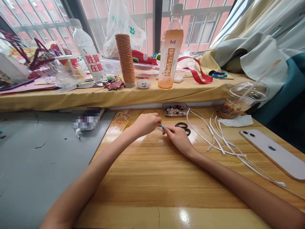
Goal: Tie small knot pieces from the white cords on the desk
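Note:
My left hand [148, 123] and my right hand [177, 138] meet above the wooden table [133, 178], their fingertips pinched close together. Small teal spots show at both fingertips; whether these are painted nails or beads I cannot tell. Whatever the fingers hold is too small to make out. Just behind my right hand lie scissors with black handles [182, 125], partly covered by it. A thin grey strip, perhaps their blade, shows at the fingertips. Beyond the hands sits a clear tray [175, 109] of small beads or parts. Left of it lies a tangle of thin thread [121, 117].
White cords [219, 143] trail across the table's right side, near a phone [274, 152] and a lidded drink cup [234, 103]. On the cloth-covered ledge [147, 95] stand a tea bottle [170, 51], a brown thread spool [125, 60] and a water bottle [88, 52].

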`<state>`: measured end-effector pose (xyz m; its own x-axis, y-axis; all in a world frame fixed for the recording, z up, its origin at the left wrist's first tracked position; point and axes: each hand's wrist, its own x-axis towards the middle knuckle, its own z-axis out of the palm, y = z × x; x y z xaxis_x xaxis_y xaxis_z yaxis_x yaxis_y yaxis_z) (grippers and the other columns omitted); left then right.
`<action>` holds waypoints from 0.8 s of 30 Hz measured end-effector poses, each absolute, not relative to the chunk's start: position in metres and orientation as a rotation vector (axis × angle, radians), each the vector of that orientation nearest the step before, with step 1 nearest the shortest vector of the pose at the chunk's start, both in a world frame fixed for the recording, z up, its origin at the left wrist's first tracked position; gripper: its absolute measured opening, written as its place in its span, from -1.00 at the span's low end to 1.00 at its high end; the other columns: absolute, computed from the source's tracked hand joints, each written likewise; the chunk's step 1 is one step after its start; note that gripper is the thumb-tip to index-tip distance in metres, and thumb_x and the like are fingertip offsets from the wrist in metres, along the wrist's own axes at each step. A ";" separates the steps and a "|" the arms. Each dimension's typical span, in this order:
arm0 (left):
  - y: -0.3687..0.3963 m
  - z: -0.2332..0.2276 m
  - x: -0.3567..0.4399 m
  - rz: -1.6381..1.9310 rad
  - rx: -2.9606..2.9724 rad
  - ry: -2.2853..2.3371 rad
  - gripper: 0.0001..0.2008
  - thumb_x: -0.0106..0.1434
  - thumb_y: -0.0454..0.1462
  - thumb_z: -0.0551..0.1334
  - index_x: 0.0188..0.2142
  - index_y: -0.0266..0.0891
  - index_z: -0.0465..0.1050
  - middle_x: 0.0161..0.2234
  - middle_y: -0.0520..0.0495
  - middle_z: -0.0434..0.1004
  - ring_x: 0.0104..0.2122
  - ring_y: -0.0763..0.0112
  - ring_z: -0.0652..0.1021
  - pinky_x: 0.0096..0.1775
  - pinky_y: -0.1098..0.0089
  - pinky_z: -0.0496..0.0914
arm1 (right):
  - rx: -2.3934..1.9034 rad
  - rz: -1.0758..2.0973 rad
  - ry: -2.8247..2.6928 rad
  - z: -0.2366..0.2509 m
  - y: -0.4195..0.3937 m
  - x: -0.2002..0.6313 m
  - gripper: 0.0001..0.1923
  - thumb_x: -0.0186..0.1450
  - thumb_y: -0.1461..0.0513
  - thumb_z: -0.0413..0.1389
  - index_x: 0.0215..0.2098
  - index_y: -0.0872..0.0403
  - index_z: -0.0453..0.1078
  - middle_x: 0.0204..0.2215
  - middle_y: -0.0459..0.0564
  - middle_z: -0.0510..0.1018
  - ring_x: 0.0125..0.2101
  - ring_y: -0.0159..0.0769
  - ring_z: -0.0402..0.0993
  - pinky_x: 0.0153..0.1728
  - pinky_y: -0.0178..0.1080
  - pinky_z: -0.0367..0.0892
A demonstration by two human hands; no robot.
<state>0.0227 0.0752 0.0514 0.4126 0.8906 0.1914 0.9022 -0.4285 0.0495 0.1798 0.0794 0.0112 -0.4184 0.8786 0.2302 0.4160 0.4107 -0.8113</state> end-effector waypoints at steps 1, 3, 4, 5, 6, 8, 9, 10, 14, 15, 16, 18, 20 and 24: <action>0.070 0.055 0.028 -0.207 -2.537 -1.619 -0.80 0.17 -0.33 0.02 -0.39 -0.27 0.42 -0.34 -0.09 0.43 -0.45 0.38 0.46 -0.52 0.47 0.15 | -1.130 0.876 -2.000 0.011 0.080 0.180 -0.69 0.17 0.15 -0.09 -0.64 0.10 0.32 -0.66 -0.09 0.38 -0.54 -0.35 0.26 -0.49 -0.33 0.04; 0.061 0.060 0.039 -0.129 -2.489 -1.555 -0.78 0.17 -0.40 -0.02 -0.39 -0.31 0.39 -0.38 -0.13 0.41 -0.45 0.36 0.46 -0.53 0.45 0.16 | -1.170 0.847 -1.963 0.010 0.081 0.180 -0.68 0.17 0.15 -0.10 -0.67 0.09 0.27 -0.70 -0.10 0.31 -0.58 -0.36 0.20 -0.53 -0.33 0.00; 0.057 0.061 0.045 -0.124 -2.502 -1.517 -0.78 0.17 -0.42 -0.03 -0.38 -0.32 0.39 -0.39 -0.13 0.41 -0.44 0.36 0.47 -0.53 0.45 0.17 | -1.171 0.846 -1.933 0.009 0.082 0.180 -0.67 0.16 0.15 -0.10 -0.69 0.09 0.23 -0.72 -0.12 0.28 -0.60 -0.37 0.17 -0.54 -0.33 -0.01; 0.054 0.061 0.050 -0.122 -2.509 -1.513 -0.78 0.16 -0.43 -0.04 -0.37 -0.32 0.38 -0.40 -0.14 0.41 -0.44 0.36 0.47 -0.52 0.45 0.17 | -1.166 0.860 -1.892 0.007 0.084 0.181 -0.66 0.16 0.14 -0.10 -0.71 0.09 0.19 -0.73 -0.13 0.24 -0.61 -0.39 0.13 -0.56 -0.33 -0.03; 0.052 0.061 0.053 -0.125 -2.517 -1.530 -0.78 0.16 -0.44 -0.04 -0.37 -0.32 0.38 -0.41 -0.14 0.42 -0.45 0.35 0.47 -0.52 0.45 0.18 | -1.158 0.895 -1.843 0.005 0.085 0.182 -0.65 0.16 0.13 -0.10 -0.72 0.08 0.14 -0.74 -0.14 0.20 -0.63 -0.41 0.09 -0.59 -0.33 -0.05; 0.052 0.058 0.055 -0.146 -2.571 -1.582 -0.79 0.17 -0.41 -0.02 -0.38 -0.30 0.38 -0.40 -0.14 0.44 -0.44 0.34 0.47 -0.51 0.45 0.19 | -1.132 1.020 -1.716 0.001 0.088 0.183 -0.64 0.16 0.08 -0.08 -0.71 0.07 0.10 -0.75 -0.17 0.13 -0.67 -0.45 0.01 -0.64 -0.34 -0.09; 0.055 0.056 0.053 -0.167 -2.619 -1.614 -0.80 0.17 -0.38 -0.01 -0.39 -0.28 0.39 -0.39 -0.12 0.46 -0.44 0.34 0.47 -0.51 0.46 0.19 | -1.111 1.099 -1.645 -0.001 0.090 0.183 -0.64 0.15 0.05 -0.07 -0.68 0.07 0.11 -0.74 -0.18 0.12 -0.69 -0.47 -0.02 -0.66 -0.35 -0.11; 0.058 0.054 0.050 -0.199 -2.677 -1.647 -0.81 0.17 -0.35 0.01 -0.39 -0.25 0.40 -0.39 -0.09 0.47 -0.43 0.35 0.47 -0.50 0.47 0.19 | -1.085 1.173 -1.575 -0.003 0.091 0.184 -0.65 0.14 0.02 -0.05 -0.66 0.07 0.14 -0.73 -0.19 0.11 -0.71 -0.49 -0.05 -0.68 -0.35 -0.13; 0.076 0.043 0.028 -0.357 -2.875 -1.848 -0.77 0.13 -0.37 0.02 -0.33 -0.16 0.43 -0.41 0.01 0.50 -0.45 0.46 0.46 -0.47 0.51 0.20 | -1.007 1.255 -1.494 -0.006 0.093 0.183 -0.66 0.12 -0.01 -0.02 -0.58 0.08 0.26 -0.70 -0.19 0.12 -0.72 -0.50 -0.04 -0.70 -0.36 -0.15; 0.080 0.040 0.023 -0.373 -2.910 -1.861 -0.76 0.13 -0.38 0.02 -0.32 -0.17 0.43 -0.40 0.01 0.50 -0.45 0.48 0.46 -0.46 0.51 0.21 | -1.019 1.219 -1.538 -0.004 0.092 0.183 -0.66 0.14 0.00 -0.03 -0.57 0.09 0.28 -0.71 -0.19 0.12 -0.71 -0.49 -0.03 -0.69 -0.35 -0.13; 0.084 0.038 0.018 -0.381 -2.920 -1.861 -0.77 0.13 -0.37 0.03 -0.31 -0.18 0.43 -0.38 0.00 0.50 -0.44 0.49 0.46 -0.45 0.51 0.22 | -1.043 1.171 -1.595 -0.003 0.091 0.183 -0.66 0.15 0.02 -0.04 -0.57 0.09 0.30 -0.71 -0.19 0.13 -0.71 -0.48 -0.01 -0.68 -0.35 -0.11; 0.088 0.036 0.012 -0.375 -2.840 -1.831 -0.78 0.15 -0.33 0.02 -0.32 -0.19 0.43 -0.36 -0.02 0.50 -0.39 0.44 0.46 -0.44 0.50 0.21 | -1.097 1.054 -1.731 0.001 0.087 0.183 -0.67 0.17 0.06 -0.06 -0.57 0.10 0.33 -0.71 -0.16 0.20 -0.68 -0.45 0.07 -0.64 -0.34 -0.06; 0.087 0.038 0.011 -0.319 -2.701 -1.761 -0.78 0.18 -0.30 0.01 -0.33 -0.19 0.43 -0.33 -0.05 0.48 -0.37 0.39 0.46 -0.46 0.48 0.20 | -1.097 0.947 -1.899 0.005 0.084 0.182 -0.69 0.18 0.12 -0.07 -0.60 0.10 0.33 -0.68 -0.11 0.31 -0.62 -0.41 0.17 -0.57 -0.33 0.01; 0.074 0.048 0.024 -0.101 -2.535 -1.559 -0.79 0.16 -0.38 0.00 -0.33 -0.26 0.40 -0.32 -0.12 0.43 -0.41 0.34 0.47 -0.52 0.46 0.16 | -1.063 0.789 -2.159 0.008 0.083 0.179 -0.69 0.18 0.19 -0.09 -0.68 0.09 0.27 -0.64 -0.06 0.41 -0.56 -0.35 0.26 -0.51 -0.31 0.05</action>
